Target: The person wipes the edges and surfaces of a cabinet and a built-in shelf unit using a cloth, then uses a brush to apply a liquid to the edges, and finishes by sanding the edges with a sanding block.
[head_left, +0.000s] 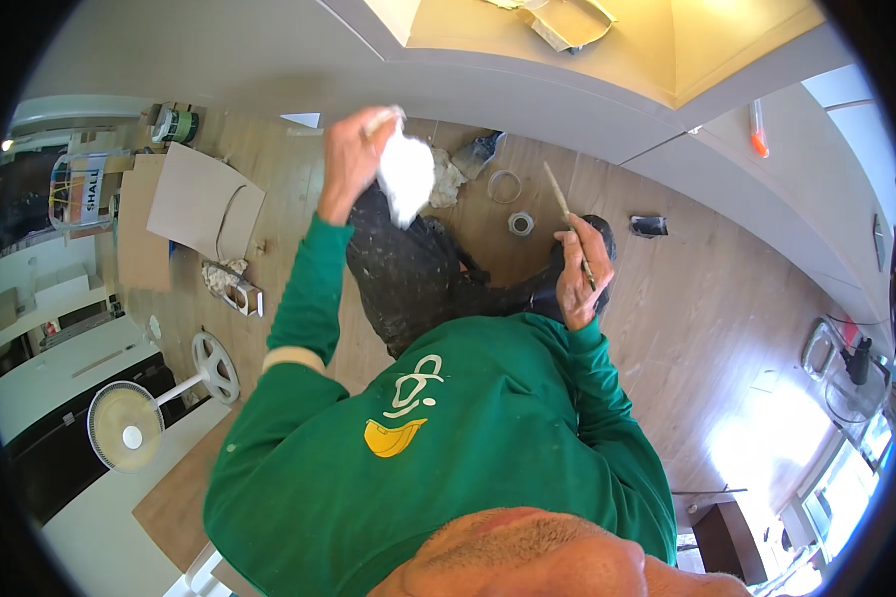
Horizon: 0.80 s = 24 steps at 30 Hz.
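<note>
My left hand (350, 157) is raised in front of me at the left, its fingers closed on a crumpled white cloth (406, 181) that hangs down on its right side. Overexposure hides the cloth's folds. In my right hand (583, 274), lower and to the right, is a slim, pale stick-like tool (557, 194). It slants up and away, and whether its tip has bristles or a blade is too small to tell. Both hands are apart from the pale panel (528, 98) ahead. Dark, spotted trousers (393, 269) show below my hands.
On the wood floor between my legs and the panel lie a small round container (520, 223), a clear ring (505, 186) and a crumpled rag (447, 180). A dark box (648, 227) lies right. Cardboard sheets (204, 204) and a white fan (126, 426) stand left. A tray (567, 24) sits in the lit recess.
</note>
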Each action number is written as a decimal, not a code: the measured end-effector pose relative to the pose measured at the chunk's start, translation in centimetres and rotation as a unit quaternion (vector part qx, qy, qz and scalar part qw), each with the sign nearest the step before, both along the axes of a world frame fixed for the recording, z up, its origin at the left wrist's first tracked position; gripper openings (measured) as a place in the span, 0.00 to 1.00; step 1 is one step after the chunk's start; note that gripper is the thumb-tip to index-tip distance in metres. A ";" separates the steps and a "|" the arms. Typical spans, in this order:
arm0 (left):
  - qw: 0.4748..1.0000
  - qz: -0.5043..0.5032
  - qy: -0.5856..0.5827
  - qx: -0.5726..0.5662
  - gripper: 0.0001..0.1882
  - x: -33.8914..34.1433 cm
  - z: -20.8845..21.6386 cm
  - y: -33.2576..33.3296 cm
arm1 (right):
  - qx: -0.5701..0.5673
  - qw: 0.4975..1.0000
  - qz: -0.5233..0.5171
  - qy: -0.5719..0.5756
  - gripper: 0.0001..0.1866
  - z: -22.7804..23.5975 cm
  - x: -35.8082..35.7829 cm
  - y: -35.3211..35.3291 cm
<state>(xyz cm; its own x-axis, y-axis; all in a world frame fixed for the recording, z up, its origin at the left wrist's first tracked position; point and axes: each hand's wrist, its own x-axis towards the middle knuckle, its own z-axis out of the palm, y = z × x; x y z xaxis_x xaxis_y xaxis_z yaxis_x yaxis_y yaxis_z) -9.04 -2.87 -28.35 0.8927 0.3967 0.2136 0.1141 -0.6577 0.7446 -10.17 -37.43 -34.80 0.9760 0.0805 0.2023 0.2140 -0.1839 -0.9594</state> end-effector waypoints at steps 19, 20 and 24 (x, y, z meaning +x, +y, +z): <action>0.842 0.055 -0.083 -0.530 0.21 -10.4 1.0 -6.4 | 0.138 0.916 0.342 0.161 0.31 8.6 -3.7 14.9; 0.857 0.071 -0.114 -0.498 0.21 -10.2 1.0 -6.6 | 0.196 0.879 0.355 0.249 0.30 8.7 -4.0 15.6; 0.893 0.108 -0.180 -0.398 0.21 -8.7 1.5 -6.4 | 0.227 0.869 0.326 0.294 0.24 6.0 -4.4 17.8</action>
<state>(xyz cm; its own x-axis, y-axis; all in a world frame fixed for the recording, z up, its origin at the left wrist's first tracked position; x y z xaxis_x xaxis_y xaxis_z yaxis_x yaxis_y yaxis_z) -17.79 -9.27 -26.81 0.7069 0.7058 0.0448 -0.1668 0.1048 0.9804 -14.57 -19.62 -28.81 0.6985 0.6972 -0.1614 -0.4218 0.2190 -0.8798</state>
